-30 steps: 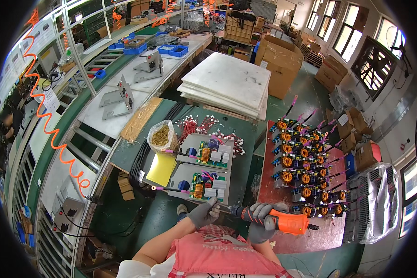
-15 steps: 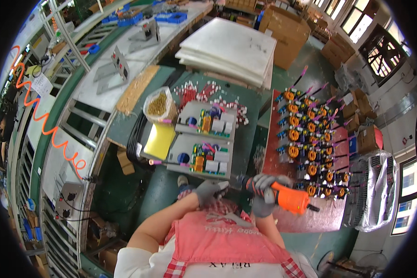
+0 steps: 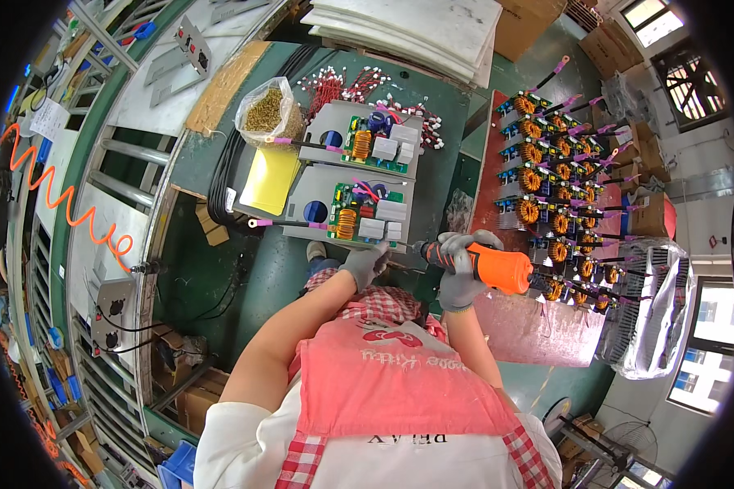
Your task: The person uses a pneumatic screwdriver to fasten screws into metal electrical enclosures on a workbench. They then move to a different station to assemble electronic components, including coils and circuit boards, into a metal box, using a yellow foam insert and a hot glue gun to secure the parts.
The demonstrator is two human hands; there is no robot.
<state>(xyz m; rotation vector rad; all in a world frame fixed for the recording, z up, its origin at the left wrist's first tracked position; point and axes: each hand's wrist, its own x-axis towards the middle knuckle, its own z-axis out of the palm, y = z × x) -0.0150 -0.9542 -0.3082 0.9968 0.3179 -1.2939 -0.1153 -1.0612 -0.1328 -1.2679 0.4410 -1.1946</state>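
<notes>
My gloved right hand [image 3: 458, 285] is wrapped round an orange and black electric screwdriver [image 3: 504, 270]. The tool lies nearly level, its bit end pointing left toward my other hand. My gloved left hand [image 3: 365, 266] is at the front edge of the nearer grey metal plate [image 3: 302, 232], fingers pinched together; what they hold is too small to make out. On that plate sits a green circuit board [image 3: 370, 213] with a copper coil and pale blocks. Behind it, a second metal plate [image 3: 322, 147] carries a similar circuit board [image 3: 381, 145].
A clear bag of brass-coloured screws [image 3: 267, 112], yellow sheets [image 3: 271, 181] and red-white wire leads [image 3: 328, 88] lie on the green bench [image 3: 436, 90]. At right, a red table [image 3: 538, 330] holds rows of coil boards [image 3: 559, 175]. White boards [image 3: 408, 28] are stacked beyond the bench.
The view has shifted, so the bench sits higher in it. My left hand has come to the nearer plate's front edge, and the screwdriver's bit end has come closer to that hand.
</notes>
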